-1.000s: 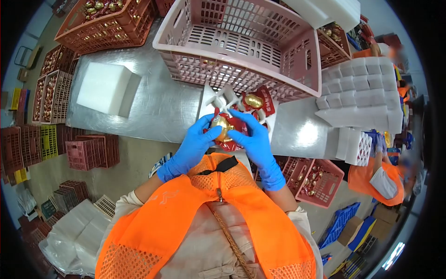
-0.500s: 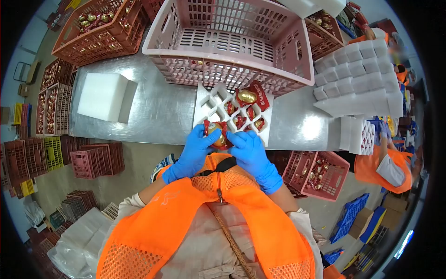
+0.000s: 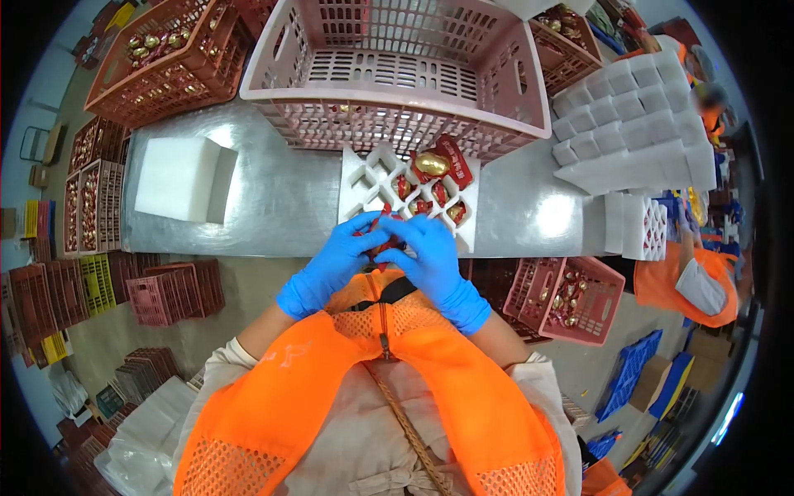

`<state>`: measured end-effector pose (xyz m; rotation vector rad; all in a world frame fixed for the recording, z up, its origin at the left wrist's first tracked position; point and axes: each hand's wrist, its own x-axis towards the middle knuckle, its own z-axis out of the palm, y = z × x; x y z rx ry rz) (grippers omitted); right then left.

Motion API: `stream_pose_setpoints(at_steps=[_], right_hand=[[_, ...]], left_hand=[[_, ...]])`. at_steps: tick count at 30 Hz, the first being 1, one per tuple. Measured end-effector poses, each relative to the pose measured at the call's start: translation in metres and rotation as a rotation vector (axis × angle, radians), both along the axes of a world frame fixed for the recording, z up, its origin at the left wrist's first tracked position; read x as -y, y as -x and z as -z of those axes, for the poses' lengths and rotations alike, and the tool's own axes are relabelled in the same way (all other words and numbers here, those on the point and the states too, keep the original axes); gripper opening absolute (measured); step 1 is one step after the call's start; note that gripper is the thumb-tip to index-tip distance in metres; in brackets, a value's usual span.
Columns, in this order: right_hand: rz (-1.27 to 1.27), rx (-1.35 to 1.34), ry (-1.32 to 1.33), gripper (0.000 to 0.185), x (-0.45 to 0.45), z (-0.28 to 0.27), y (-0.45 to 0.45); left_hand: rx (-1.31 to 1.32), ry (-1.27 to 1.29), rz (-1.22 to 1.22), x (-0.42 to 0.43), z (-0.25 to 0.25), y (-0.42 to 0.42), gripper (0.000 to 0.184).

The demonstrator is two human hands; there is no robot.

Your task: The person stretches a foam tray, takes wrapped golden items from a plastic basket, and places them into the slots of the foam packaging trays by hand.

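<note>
Both of my hands wear blue gloves and meet at the table's near edge. A red-and-gold wrapped egg-shaped packet (image 3: 385,245) is between them, largely covered by the fingers. My left hand (image 3: 343,255) grips it from the left, and my right hand (image 3: 428,255) pinches at its upper right side. Just beyond lies a white foam tray (image 3: 355,198) with diamond-shaped cells. Several of its right-hand cells hold similar packets, while cells on the left stand vacant. A larger-looking gold packet (image 3: 432,165) in red printed wrapping rests on top at the tray's far right.
A pink plastic crate (image 3: 397,112) stands behind the tray. At left is a white foam block (image 3: 178,179); stacked foam trays (image 3: 633,124) rise at right. An orange crate (image 3: 165,70) holds packets. A co-worker in an orange vest (image 3: 686,281) is at far right.
My fingers have closed further over the packet, hiding most of its gold face. My right hand has come left across its top. The view has shifted slightly.
</note>
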<state>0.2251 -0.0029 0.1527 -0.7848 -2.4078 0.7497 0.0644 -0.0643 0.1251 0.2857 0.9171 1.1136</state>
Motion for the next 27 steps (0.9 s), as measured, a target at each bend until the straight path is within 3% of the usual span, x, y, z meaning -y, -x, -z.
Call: stream_pose_setpoints(at_steps=[2, 4, 6, 8, 10, 12, 14, 15, 16, 18, 20, 27], right_hand=[[0.078, 0.123, 0.043, 0.074, -0.001, 0.003, 0.003], [0.069, -0.021, 0.19, 0.077, -0.005, -0.004, 0.015], [-0.032, -0.039, 0.217, 0.069, -0.015, 0.009, 0.014], [-0.168, -0.061, 0.481, 0.062, -0.033, 0.011, 0.009], [-0.197, -0.109, 0.412, 0.056, -0.042, 0.012, 0.008], [0.001, -0.231, 0.275, 0.053, -0.039, 0.03, 0.003], [0.075, -0.284, 0.186, 0.046, -0.033, 0.039, -0.001], [0.169, -0.231, 0.134, 0.043, -0.027, 0.053, -0.006], [0.268, -0.174, 0.088, 0.041, -0.019, 0.062, -0.011], [0.305, -0.059, 0.036, 0.035, -0.01, 0.07, -0.012], [0.262, 0.217, -0.104, 0.032, -0.009, 0.07, -0.004], [0.252, 0.238, -0.158, 0.025, -0.03, 0.063, -0.002]], left_hand=[[-0.004, 0.024, 0.015, 0.0, -0.003, 0.007, 0.037], [-0.13, 0.091, 0.181, -0.003, -0.003, 0.017, 0.038], [-0.133, 0.025, 0.263, -0.013, 0.005, 0.022, 0.042], [-0.137, -0.046, 0.336, -0.02, 0.002, 0.024, 0.045], [-0.001, -0.086, 0.239, -0.027, -0.013, 0.024, 0.047], [0.021, -0.142, 0.189, -0.024, 0.012, 0.028, 0.046], [-0.684, -0.262, -0.204, -0.013, 0.056, 0.04, 0.046], [-0.289, -0.226, -0.374, -0.01, 0.056, 0.045, 0.045], [-0.286, -0.219, -0.376, -0.007, 0.052, 0.047, 0.045], [-0.207, 0.072, -0.351, -0.002, 0.045, 0.047, 0.043], [-0.224, 0.076, -0.35, 0.002, 0.051, 0.04, 0.04], [-0.254, 0.033, -0.385, 0.005, 0.061, 0.034, 0.036]])
